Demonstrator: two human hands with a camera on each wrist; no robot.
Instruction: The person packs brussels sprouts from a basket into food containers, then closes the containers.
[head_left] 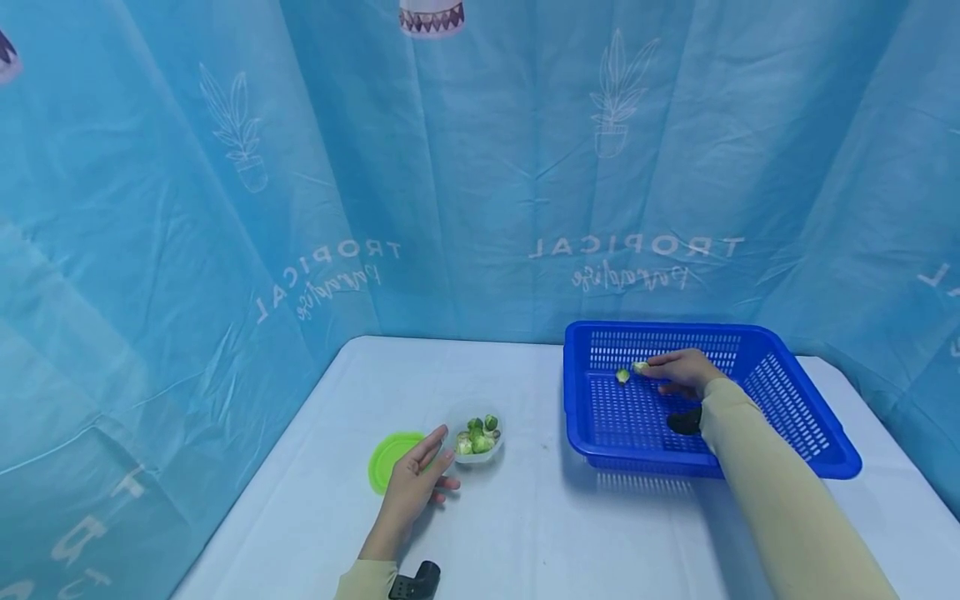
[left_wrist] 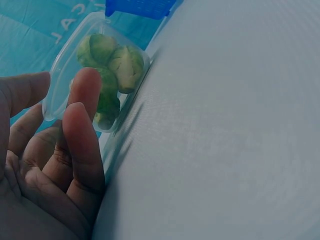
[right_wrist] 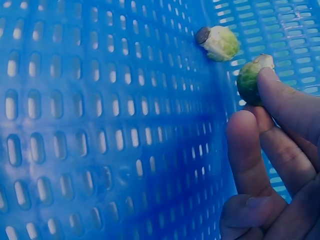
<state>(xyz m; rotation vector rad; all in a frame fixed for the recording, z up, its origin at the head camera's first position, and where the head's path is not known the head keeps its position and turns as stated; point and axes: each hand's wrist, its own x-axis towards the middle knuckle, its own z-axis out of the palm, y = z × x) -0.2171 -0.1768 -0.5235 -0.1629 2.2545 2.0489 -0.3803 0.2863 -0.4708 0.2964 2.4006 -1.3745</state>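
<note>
Inside the blue plastic basket [head_left: 652,460], my right hand [head_left: 681,372] pinches a Brussels sprout [right_wrist: 248,82] between thumb and fingers. Another Brussels sprout [right_wrist: 222,44] lies on the basket floor close by. My left hand [head_left: 411,485] is beside a small clear plastic container [left_wrist: 64,65], fingers relaxed, the fingertips right at its rim. Several Brussels sprouts [head_left: 477,438] sit in that container. A round green lid [head_left: 385,462] lies flat on the table, partly covered by the left hand in the head view.
A white cloth covers the table [head_left: 540,517]. The basket stands at the right, the clear container left of it. A blue printed curtain [head_left: 480,167] hangs behind the table and along its sides.
</note>
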